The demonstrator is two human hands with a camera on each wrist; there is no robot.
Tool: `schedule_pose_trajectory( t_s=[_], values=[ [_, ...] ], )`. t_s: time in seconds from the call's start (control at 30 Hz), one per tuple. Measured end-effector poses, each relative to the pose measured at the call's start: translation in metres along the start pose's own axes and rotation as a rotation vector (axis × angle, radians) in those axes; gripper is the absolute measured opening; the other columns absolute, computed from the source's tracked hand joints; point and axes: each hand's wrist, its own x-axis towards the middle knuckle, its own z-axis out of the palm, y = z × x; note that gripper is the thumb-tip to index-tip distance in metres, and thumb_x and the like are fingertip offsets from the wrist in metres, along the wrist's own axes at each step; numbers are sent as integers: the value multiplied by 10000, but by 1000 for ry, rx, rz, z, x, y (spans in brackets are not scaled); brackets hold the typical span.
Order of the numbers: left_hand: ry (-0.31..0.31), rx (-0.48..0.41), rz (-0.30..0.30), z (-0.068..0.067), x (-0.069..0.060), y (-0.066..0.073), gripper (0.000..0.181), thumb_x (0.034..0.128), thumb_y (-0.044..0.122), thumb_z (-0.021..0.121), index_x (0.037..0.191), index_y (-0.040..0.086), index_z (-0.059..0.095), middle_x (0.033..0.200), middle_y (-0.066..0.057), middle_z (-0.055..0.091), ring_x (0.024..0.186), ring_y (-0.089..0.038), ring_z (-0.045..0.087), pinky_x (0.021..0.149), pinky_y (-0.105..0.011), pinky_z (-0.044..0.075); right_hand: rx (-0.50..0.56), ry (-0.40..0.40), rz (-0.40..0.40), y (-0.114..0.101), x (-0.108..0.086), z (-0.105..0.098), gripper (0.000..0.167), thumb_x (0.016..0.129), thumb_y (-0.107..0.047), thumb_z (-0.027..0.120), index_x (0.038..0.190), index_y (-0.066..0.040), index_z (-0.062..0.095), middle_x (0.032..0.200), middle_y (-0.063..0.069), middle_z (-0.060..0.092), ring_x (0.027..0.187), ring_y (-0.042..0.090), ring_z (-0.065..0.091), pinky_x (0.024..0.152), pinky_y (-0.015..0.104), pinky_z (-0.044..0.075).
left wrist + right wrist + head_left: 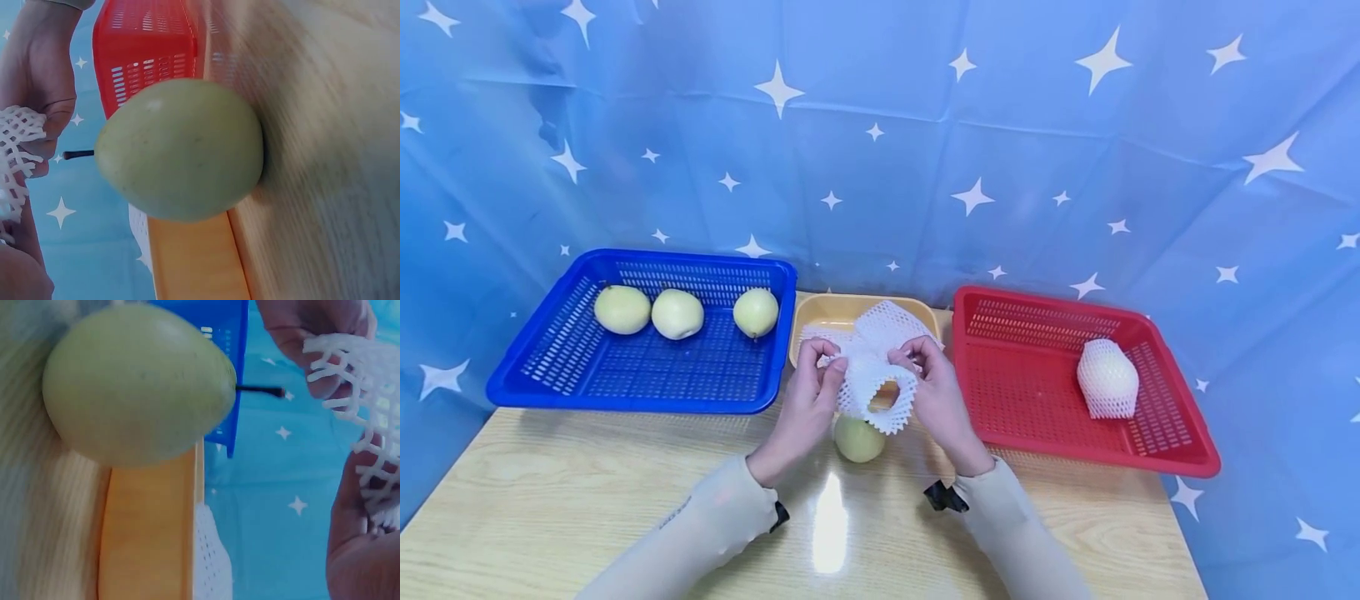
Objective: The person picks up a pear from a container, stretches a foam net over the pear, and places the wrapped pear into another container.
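A white foam net (859, 379) is pinched on its left side by my left hand (805, 406) and on its right side by my right hand (942, 404), its round mouth facing down and toward me. Below it a green pear (859, 440) stands upright on the table, touched by neither hand. In the left wrist view the pear (181, 150) has its stem pointing up, away from the table, and the net (15, 162) is over it, apart from it. The right wrist view shows the pear (137, 384) and the net (375, 406) likewise apart.
At the left a blue basket (625, 404) holds several pears (677, 314). A red basket (1075, 450) at the right holds a netted pear (1107, 379). Behind my hands is a yellow tray (831, 304) with more foam nets. A starry blue curtain (880, 167) hangs behind.
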Motion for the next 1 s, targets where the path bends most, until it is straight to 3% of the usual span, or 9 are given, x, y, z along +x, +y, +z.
schedule_pose_trajectory(
  t_s=[0.13, 0.27, 0.37, 0.8, 1.0],
  values=[
    [1, 1, -12, 2, -3, -1, 115, 1098, 69, 474, 1146, -19, 420, 813, -54, 406, 481, -48, 341, 451, -209, 296, -55, 10, -41, 7, -6, 4, 104, 991, -5, 634, 1035, 15, 542, 945, 95, 620, 798, 102, 562, 662, 190, 468],
    [1, 11, -25, 4, -6, -4, 109, 1094, 57, 473, 1132, -31, 423, 885, -74, 424, 462, -37, 339, 425, -208, 300, -47, -31, -67, 15, -11, 6, 215, 909, 134, 630, 1067, 53, 508, 1067, 161, 615, 966, 124, 567, 823, 171, 475],
    [4, 24, -44, 4, -9, -7, 94, 1092, 54, 475, 1122, -22, 429, 866, -66, 420, 457, -36, 331, 413, -210, 286, -76, -50, -65, 20, -14, 7, 203, 940, 95, 640, 1082, 42, 506, 1084, 165, 596, 1035, 149, 552, 883, 182, 465],
    [-33, 162, -116, 4, -23, -20, 87, 1074, 71, 522, 1110, 21, 461, 774, 2, 409, 523, -40, 361, 506, -247, 354, -100, -92, 31, 39, -24, 10, 276, 870, 135, 673, 1078, 19, 532, 1094, 150, 645, 1019, 138, 576, 849, 180, 476],
    [-48, 187, -151, 3, -30, -27, 95, 1071, 85, 535, 1108, 31, 466, 781, 9, 433, 593, -81, 419, 576, -281, 403, -184, -92, -10, 51, -25, 11, 198, 923, 85, 640, 1098, 14, 582, 1095, 136, 638, 1053, 210, 582, 929, 250, 475]
  ],
)
